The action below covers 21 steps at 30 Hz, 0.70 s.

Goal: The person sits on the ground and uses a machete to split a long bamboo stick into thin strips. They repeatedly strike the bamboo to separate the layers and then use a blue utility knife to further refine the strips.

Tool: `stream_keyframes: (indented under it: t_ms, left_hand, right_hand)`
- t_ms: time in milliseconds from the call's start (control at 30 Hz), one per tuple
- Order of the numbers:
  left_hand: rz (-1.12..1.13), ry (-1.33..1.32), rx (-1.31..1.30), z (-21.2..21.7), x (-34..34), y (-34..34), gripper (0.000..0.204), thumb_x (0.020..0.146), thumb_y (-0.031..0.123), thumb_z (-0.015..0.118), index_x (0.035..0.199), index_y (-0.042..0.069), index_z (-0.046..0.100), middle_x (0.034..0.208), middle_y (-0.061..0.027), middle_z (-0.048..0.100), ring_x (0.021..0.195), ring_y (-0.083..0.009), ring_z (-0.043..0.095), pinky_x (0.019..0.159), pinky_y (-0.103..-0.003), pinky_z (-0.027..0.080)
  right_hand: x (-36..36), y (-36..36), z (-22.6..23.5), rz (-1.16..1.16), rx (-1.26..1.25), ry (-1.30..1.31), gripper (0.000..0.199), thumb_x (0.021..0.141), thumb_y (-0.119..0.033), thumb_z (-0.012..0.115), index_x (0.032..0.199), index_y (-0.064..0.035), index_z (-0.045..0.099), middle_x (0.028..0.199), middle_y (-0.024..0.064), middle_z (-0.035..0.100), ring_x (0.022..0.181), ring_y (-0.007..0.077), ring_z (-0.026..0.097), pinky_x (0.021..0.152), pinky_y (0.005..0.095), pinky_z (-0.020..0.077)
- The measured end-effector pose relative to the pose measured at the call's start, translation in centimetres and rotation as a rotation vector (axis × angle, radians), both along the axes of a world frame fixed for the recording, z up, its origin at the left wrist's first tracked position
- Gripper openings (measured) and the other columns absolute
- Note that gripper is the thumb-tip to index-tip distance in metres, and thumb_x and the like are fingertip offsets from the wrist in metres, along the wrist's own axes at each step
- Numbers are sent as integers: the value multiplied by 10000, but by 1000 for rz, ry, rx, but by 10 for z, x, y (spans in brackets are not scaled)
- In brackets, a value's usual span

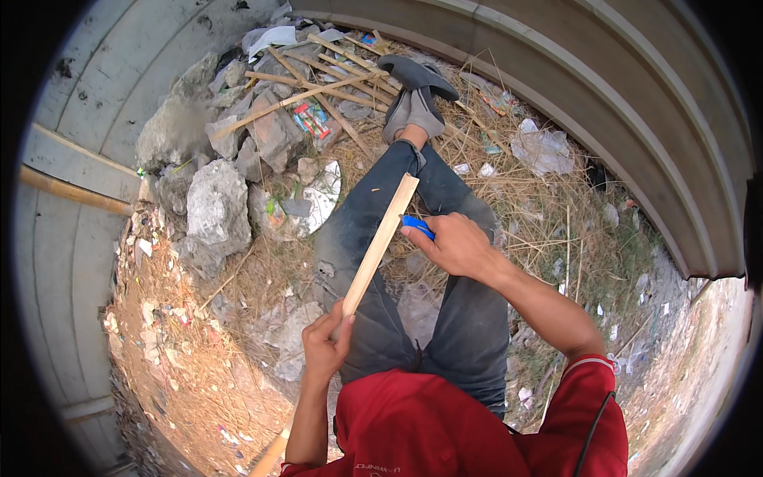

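Observation:
A flat, pale strip of bamboo or wood (pixel 380 242) slants up and away across my lap, over my dark trousers. Its near end is gripped in my left hand (pixel 324 343), fingers wrapped round it. My right hand (pixel 457 245) is closed on a blue-handled cutter knife (pixel 416 226), held beside the strip's right edge near the upper part. The knife's tip is close to the strip; whether it touches, I cannot tell. A small pale shaving (pixel 376 190) lies on my trouser leg left of the strip's far end.
Rough rocks (pixel 217 203) are heaped at the left, with several bamboo sticks (pixel 318 87) scattered beyond. Dry straw (pixel 524 215) and a crumpled plastic bag (pixel 542 149) lie at the right. Corrugated metal sheeting (pixel 636 87) curves along the far right, and grey panels (pixel 60 262) stand left.

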<state>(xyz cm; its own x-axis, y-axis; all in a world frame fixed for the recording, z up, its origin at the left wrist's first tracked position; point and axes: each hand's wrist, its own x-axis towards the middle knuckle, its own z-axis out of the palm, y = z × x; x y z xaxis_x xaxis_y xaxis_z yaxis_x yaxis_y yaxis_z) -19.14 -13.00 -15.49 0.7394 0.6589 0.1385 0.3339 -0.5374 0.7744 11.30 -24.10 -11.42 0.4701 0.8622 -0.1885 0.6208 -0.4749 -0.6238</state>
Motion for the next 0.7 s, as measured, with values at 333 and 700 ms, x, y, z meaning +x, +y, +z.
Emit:
stream_keyframes:
  t_ms: [333,700]
  left_hand:
    - [-64,161,-48,18,-29,-4,326,919,70,745,1231,-21,724,736,-161,681,619,-216,679,589,-322,512]
    - [187,0,-663,-26,-43,-4,358,1046,109,621,1359,-64,636,725,87,553,624,-7,442,538,-225,352]
  right_hand:
    - [141,5,-58,-614,62,-194,768,1048,-596,443,842,92,715,795,334,679,867,498,692,790,558,526]
    - [50,4,3,-170,178,63,679,1027,-556,541,714,32,668,608,223,583,578,382,589,602,476,442]
